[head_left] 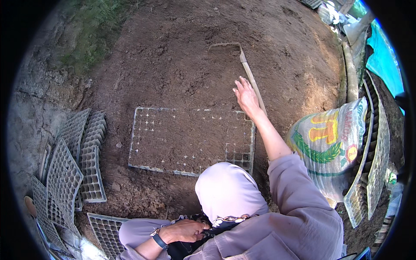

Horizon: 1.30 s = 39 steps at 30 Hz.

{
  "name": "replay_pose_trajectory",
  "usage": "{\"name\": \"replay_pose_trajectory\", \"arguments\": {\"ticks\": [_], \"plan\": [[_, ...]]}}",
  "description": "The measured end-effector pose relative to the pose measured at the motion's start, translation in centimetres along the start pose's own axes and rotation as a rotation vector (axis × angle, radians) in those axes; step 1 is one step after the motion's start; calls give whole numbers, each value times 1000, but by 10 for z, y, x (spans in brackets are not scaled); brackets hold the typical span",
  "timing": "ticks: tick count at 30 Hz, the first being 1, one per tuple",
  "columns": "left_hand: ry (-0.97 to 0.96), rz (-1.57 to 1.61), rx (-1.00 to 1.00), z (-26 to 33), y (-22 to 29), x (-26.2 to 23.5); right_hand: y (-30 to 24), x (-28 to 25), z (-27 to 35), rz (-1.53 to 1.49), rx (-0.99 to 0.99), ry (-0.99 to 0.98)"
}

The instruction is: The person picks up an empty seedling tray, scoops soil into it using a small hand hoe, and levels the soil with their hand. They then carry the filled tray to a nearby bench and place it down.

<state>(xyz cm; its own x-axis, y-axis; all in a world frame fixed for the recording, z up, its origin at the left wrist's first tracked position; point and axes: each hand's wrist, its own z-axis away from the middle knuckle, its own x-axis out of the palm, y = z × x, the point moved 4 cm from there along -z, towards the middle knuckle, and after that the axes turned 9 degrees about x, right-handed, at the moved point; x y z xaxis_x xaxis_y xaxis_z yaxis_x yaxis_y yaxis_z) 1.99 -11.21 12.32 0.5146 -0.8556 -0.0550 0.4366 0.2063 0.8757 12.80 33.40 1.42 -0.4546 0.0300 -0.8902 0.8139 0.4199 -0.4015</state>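
My right hand (247, 97) reaches forward over loose brown soil, palm down, fingers apart, with nothing seen in it. It is just left of the wooden handle of a hoe (253, 82), whose metal blade lies on the soil farther off; whether they touch I cannot tell. In front of me a seedling tray (253, 147) lies flat, mostly covered with soil, with some cells showing at its corners. My left hand (186, 230), a dark watch on its wrist, is in my lap with its fingers curled against dark patterned cloth. What those fingers hold, if anything, is hidden.
Several stacked seedling trays (65, 173) lean at the left, and another tray (106, 234) lies near my left knee. At right stand a full woven sack (325, 143) and upright trays (377, 147). A blue tarp (385, 60) hangs at the far right.
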Motion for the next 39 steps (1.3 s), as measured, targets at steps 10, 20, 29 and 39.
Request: {"name": "replay_pose_trajectory", "arguments": {"ticks": [10,20,29,39], "plan": [[13,-30,25,2,0,-3,-48,37,-19,13,276,-494],[91,-93,47,9,8,-3,-155,114,-71,-245,346,-485],[42,-73,0,8,1,-3,-173,123,-26,-13,-97,-505],[10,-108,47,1,-2,-9,-109,33,109,-87,-419,-248]]}}
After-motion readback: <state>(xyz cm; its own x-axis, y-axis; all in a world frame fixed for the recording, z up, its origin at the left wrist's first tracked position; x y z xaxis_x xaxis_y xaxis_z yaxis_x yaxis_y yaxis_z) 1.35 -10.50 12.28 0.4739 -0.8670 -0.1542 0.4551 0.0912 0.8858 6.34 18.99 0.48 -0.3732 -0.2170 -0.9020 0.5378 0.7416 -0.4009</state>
